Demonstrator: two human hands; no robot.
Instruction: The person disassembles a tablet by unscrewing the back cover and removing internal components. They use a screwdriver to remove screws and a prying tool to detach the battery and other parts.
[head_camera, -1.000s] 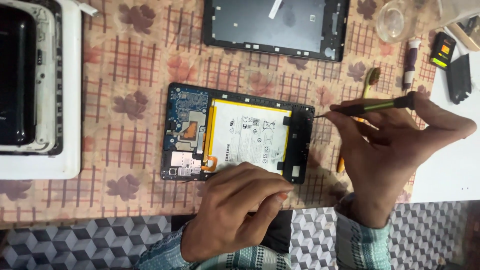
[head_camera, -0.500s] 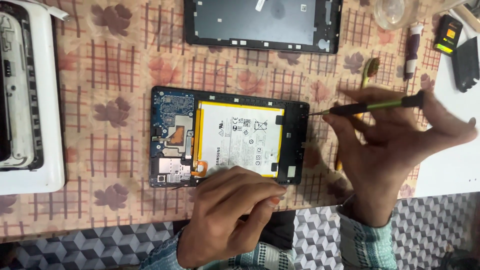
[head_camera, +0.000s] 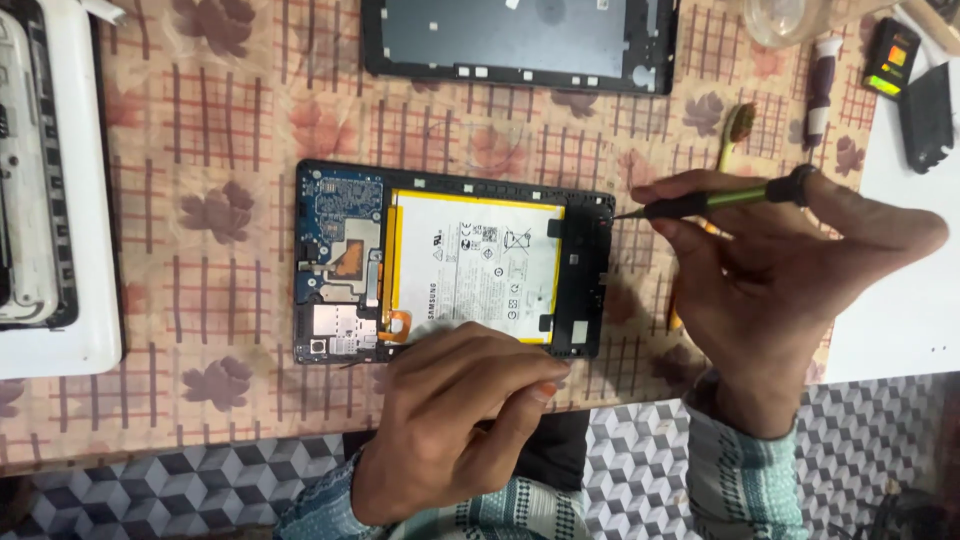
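An opened tablet (head_camera: 350, 260) lies on the patterned tablecloth, its blue circuit board at the left and a white battery (head_camera: 475, 265) in the middle. My left hand (head_camera: 450, 420) rests on the tablet's near edge with fingers curled, pressing it down. My right hand (head_camera: 790, 290) pinches a thin green and black screwdriver (head_camera: 720, 200), whose tip touches the tablet's right end near the far corner.
The tablet's removed dark back cover (head_camera: 520, 40) lies at the far side. A white machine (head_camera: 50, 190) stands at the left. At the far right are a small bottle (head_camera: 820, 90), a toothbrush (head_camera: 735, 130), a black battery pack (head_camera: 925, 115) and a white mat (head_camera: 900, 310).
The view has shifted, so the tablet sits more to the right in the picture. The screwdriver tip stays at the tablet's right end. My left hand keeps its hold on the near edge.
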